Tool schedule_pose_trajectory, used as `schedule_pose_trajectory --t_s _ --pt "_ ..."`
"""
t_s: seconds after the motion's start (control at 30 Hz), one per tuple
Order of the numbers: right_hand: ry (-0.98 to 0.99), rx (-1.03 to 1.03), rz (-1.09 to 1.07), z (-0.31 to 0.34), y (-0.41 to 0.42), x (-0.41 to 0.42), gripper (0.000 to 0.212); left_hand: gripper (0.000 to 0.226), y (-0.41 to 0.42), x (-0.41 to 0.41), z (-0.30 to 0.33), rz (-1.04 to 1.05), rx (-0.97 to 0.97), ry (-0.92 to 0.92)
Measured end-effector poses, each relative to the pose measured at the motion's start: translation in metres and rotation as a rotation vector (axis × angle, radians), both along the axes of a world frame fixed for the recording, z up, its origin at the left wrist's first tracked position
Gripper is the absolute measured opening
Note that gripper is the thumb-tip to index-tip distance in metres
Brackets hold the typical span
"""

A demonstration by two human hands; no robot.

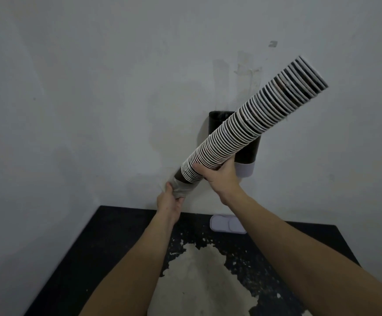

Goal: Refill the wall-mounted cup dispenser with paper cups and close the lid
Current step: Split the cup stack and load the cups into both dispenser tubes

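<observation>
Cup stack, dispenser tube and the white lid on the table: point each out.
cup stack (249, 133): head view, middle of the tilted stack.
dispenser tube (217, 123): head view, dark upper wall.
lid (222, 223): head view, left half.

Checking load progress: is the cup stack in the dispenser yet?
No: both hands hold the cup stack tilted in front of the dispenser, outside it.

Held aslant before the wall (94, 87): stack of paper cups (253, 119), gripped by right hand (219, 176) partway along, by left hand (169, 201) at the wrapped lower end, down-left of that grip. Rose up-right from the right grip, crossing in front of the wall-mounted dispenser (248, 151) just behind. Lay below both grips, on the table (117, 236) against the wall: lid (227, 224).
</observation>
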State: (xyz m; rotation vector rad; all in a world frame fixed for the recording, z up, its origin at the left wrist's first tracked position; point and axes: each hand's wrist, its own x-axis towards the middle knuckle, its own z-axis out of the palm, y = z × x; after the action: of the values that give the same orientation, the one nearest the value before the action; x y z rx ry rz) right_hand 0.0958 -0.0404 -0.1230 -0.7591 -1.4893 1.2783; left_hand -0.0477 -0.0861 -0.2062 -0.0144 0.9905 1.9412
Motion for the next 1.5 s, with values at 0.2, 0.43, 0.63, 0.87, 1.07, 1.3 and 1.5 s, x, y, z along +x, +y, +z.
schedule_pose_trajectory --t_s 0.2,0.43,0.63,0.87,1.07,1.3,1.5 --pt "-0.047 0.054 0.022 -0.001 0.006 -0.005 0.103 0.036 -0.001 0.003 -0.005 -0.120 0.010 0.032" --pt "-0.132 -0.001 0.103 -0.009 0.016 -0.008 0.087 0.028 0.004 0.001 -0.014 -0.143 0.002 0.031" --pt "-0.169 -0.068 0.108 -0.015 0.028 -0.007 0.075 0.024 0.012 -0.001 -0.027 -0.227 -0.169 0.123" --pt "-0.210 -0.043 0.117 -0.014 0.038 -0.003 0.077 0.039 0.021 -0.008 -0.053 -0.281 -0.429 0.232" --pt "-0.272 -0.039 0.121 -0.034 0.042 0.004 0.067 0.038 0.024 -0.027 -0.084 -0.253 -0.672 0.422" --pt "-0.462 -0.034 0.120 -0.094 0.040 0.016 0.070 0.054 0.029 -0.039 -0.097 -0.227 -0.803 0.882" --pt "-0.527 -0.034 0.187 -0.148 0.038 0.025 0.062 0.055 0.038 -0.051 -0.120 -0.647 -0.983 1.358"
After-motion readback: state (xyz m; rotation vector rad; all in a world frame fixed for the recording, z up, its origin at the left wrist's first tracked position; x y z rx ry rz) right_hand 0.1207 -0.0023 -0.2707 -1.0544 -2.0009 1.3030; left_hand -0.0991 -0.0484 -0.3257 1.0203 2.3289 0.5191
